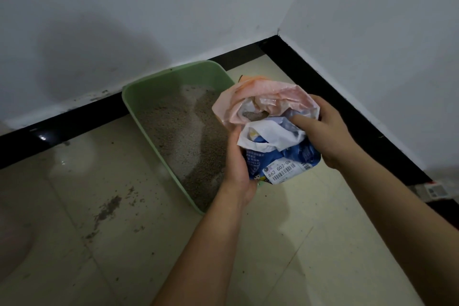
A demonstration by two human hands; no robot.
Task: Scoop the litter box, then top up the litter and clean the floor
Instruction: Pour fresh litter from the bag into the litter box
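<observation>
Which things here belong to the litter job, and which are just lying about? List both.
Job: litter bag, gripped by left hand and right hand; green litter box; spilled litter beside it.
Lying about: labelled item at the right edge; pale blurred shape at the left edge.

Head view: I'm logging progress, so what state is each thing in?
litter bag: mouth open, litter inside, held in both hands.
litter box: holds uneven grey litter.
floor: dark bits scattered left of box.
left hand: grips bag's left side.
right hand: grips bag's top right.
</observation>
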